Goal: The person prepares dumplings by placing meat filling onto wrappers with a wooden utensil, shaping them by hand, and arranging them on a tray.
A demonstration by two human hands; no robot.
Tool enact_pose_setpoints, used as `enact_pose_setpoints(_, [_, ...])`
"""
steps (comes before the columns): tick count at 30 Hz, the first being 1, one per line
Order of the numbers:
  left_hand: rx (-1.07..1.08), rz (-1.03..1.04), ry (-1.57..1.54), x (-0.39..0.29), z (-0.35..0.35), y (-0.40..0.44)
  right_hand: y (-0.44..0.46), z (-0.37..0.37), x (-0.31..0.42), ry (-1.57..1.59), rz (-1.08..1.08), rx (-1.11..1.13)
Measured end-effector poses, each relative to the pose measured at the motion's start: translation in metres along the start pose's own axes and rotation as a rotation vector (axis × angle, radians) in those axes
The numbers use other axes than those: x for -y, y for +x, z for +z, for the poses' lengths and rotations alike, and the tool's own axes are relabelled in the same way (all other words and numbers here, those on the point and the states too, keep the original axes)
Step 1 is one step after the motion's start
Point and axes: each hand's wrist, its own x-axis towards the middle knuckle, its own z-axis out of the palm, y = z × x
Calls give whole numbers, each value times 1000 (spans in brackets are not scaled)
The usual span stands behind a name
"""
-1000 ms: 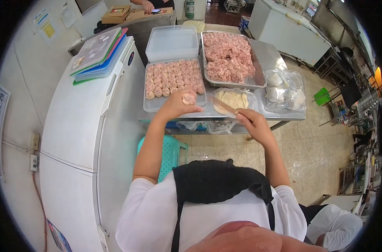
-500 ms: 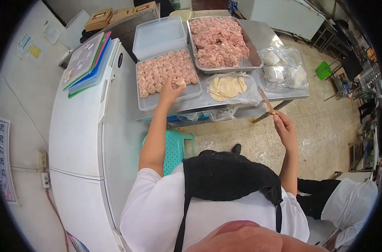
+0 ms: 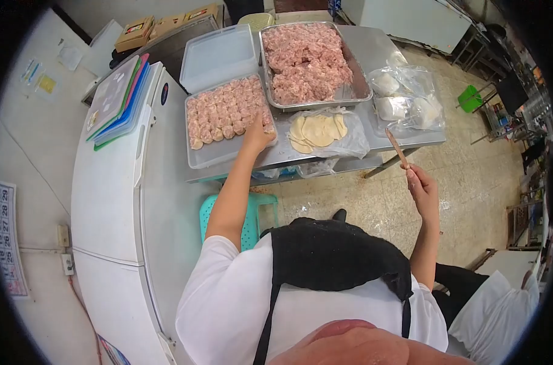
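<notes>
Two hands at work, one tray [image 3: 218,158] of dumplings [image 3: 224,111] on the tabletop [image 3: 381,50].
Left hand [image 3: 256,139] is at the right end of the dumpling rows; whether its grip is apart or together cannot be told. Right hand [image 3: 421,185] has its grip clamped on a narrow spatula [image 3: 397,148]. Round wrappers [image 3: 317,131] lie on plastic, near the pan [image 3: 362,94] of minced meat [image 3: 310,64].

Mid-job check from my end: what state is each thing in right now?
Left hand: at round pink meat dumplings, grip hidden.
Right hand: gripping a flat brown stick.
Stick: held in the air.
Dumplings: in rows.
Shallow clear plastic tray: uncovered, partly filled.
Rectangular silver metal pan: uncovered, holding pink minced meat.
Round pale dough wrappers: overlapping, on open clear plastic.
White lumps: bagged.
Tall white fridge: doors shut.
</notes>
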Motion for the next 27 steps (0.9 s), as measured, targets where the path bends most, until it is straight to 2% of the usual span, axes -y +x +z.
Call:
enact_pose_setpoints(3, [-249,118,71,-1,14,-1,25,-7,-3,-12,-45,52])
enact_pose_setpoints(6, [-279,113,9,-2,19,0,53,-14,-11,-73,-104,95])
enact_pose_setpoints(10, [-170,72,-95,-11,9,-5,94,-26,-20,-161,-117,173])
enact_pose_setpoints(13, [-197,91,-86,-13,8,-9,128,-21,-10,-51,-86,352])
enact_pose_setpoints(15, [-178,89,-61,19,23,3,158,-11,-5,-140,-157,438])
enact_pose_setpoints(17, [-173,-50,9,-22,5,-14,199,5,-18,-174,-306,521])
enact_pose_setpoints(19, [-180,-180,75,-48,-3,-20,241,41,-42,-93,-528,417])
enact_pose_setpoints(21, [-187,-311,141,-51,-3,-24,262,61,-25,-129,-539,426])
enact_pose_setpoints(26, [-296,-217,76,0,28,-5,300,105,-43,-210,-648,287])
enact_pose_setpoints(27, [-315,-187,69,-7,29,-3,303,108,-49,-204,-674,275])
